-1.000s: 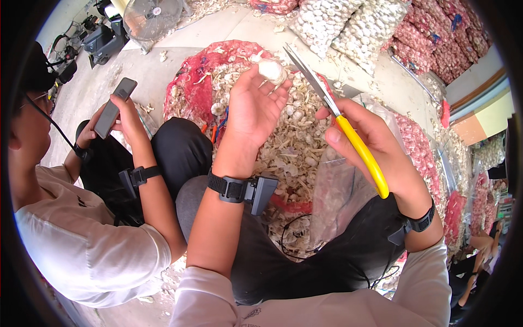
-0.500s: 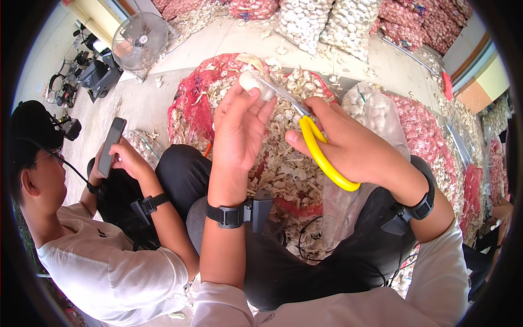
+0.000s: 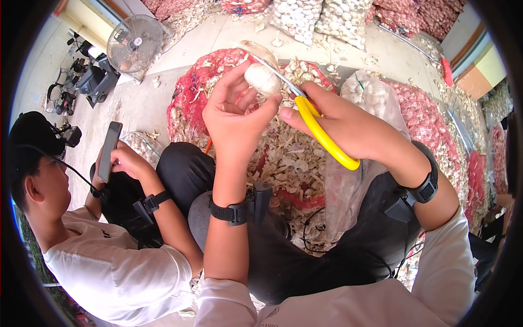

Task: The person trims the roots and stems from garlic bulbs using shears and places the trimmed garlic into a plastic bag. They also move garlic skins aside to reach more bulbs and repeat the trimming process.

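Raised over the heap, my left hand (image 3: 234,128) grips a white garlic bulb (image 3: 263,80) between thumb and fingers. My right hand (image 3: 348,125) is closed around yellow-handled scissors (image 3: 328,144). Their metal blades lie across the bulb's upper side, and papery skin shows beyond them. I cannot tell how far apart the blades are. Below both hands, a red mesh sack (image 3: 188,103) lies spread beneath loose garlic and dry peelings (image 3: 291,158). A clear plastic bag (image 3: 348,207) hangs over its near right side.
At left sits a person (image 3: 117,248) holding a phone (image 3: 109,150). A standing fan (image 3: 134,44) and black equipment (image 3: 97,82) are at the far left. Full white garlic sacks (image 3: 342,24) and red mesh sacks (image 3: 417,106) line the back and right.
My left hand has turned, bringing its thumb to the bulb's near side. The bulb has shifted slightly nearer and lies under the scissor blades. The scissors have moved slightly up.
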The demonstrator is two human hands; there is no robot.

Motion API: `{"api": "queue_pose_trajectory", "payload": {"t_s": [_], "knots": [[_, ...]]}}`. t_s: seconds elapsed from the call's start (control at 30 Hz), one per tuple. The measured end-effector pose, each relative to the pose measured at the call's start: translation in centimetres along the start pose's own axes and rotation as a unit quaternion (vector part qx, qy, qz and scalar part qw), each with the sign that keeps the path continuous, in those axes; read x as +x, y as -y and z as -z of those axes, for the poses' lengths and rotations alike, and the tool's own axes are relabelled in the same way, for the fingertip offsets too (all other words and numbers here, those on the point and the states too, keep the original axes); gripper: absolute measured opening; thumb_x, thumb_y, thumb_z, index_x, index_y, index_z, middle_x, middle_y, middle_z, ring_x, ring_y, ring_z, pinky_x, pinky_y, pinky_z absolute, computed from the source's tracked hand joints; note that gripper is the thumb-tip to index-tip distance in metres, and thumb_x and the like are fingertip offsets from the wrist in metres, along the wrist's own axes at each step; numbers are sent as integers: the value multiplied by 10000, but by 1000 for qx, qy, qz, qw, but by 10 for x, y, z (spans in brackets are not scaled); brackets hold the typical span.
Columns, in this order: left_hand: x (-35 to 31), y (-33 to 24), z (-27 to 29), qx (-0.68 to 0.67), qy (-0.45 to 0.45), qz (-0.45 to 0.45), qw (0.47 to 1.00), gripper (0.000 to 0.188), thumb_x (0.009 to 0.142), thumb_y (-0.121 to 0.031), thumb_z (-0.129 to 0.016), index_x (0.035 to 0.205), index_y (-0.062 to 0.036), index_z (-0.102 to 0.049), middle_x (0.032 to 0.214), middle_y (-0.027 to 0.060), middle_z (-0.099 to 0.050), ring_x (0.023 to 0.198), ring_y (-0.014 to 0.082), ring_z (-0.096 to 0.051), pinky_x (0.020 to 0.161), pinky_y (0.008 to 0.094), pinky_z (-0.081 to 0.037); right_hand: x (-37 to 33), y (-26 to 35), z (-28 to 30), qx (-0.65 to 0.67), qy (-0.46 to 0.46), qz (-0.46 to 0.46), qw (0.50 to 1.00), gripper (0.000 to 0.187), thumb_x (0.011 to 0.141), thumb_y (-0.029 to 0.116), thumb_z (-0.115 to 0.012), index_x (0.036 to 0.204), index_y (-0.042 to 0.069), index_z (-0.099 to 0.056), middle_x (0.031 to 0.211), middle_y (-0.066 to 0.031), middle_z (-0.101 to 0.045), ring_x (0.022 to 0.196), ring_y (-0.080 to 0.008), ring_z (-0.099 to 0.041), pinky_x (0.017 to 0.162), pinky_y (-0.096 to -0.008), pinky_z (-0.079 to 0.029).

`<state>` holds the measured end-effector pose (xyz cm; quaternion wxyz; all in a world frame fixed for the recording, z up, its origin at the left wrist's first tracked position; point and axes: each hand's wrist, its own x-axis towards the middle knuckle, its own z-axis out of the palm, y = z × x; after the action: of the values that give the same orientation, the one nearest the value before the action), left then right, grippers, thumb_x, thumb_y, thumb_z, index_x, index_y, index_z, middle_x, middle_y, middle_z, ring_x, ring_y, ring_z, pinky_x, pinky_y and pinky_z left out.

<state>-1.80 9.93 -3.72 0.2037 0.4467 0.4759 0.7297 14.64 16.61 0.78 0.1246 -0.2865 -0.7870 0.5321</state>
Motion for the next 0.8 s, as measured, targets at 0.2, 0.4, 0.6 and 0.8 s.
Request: {"api": "queue_pose_trajectory", "payload": {"t_s": [0.2,0.4,0.6,0.8], "knots": [[-2,4,-2,236,-40,-165,957,513,632,34,-795,1117,-19,-638,1076,109,-644,960,186,-644,789,312,-578,11,-1,5,-53,20,-42,997,460,935,439,-606,1125,26,-534,715,-4,-492,664,-78,-459,592,-249,-381],[3,-4,1,292,-51,-249,922,516,617,30,-785,1110,-7,-633,1071,130,-639,941,226,-655,774,322,-596,14,-2,6,-24,4,22,999,517,871,431,-695,1168,26,-575,748,-27,-533,702,-90,-482,621,-269,-406],[9,-6,4,288,-63,-289,911,489,624,39,-768,1088,-14,-625,1070,132,-622,974,250,-639,777,316,-591,19,-5,9,-45,38,51,997,724,866,450,-695,1364,21,-391,1053,-103,-526,923,-177,-516,805,-301,-437],[8,-2,3,302,-63,-301,902,493,606,42,-766,1072,-15,-617,1061,133,-606,948,234,-633,778,310,-594,19,-1,11,-86,54,51,994,846,840,452,-721,1421,0,-304,1204,-163,-458,1078,-245,-484,984,-338,-373]]}}
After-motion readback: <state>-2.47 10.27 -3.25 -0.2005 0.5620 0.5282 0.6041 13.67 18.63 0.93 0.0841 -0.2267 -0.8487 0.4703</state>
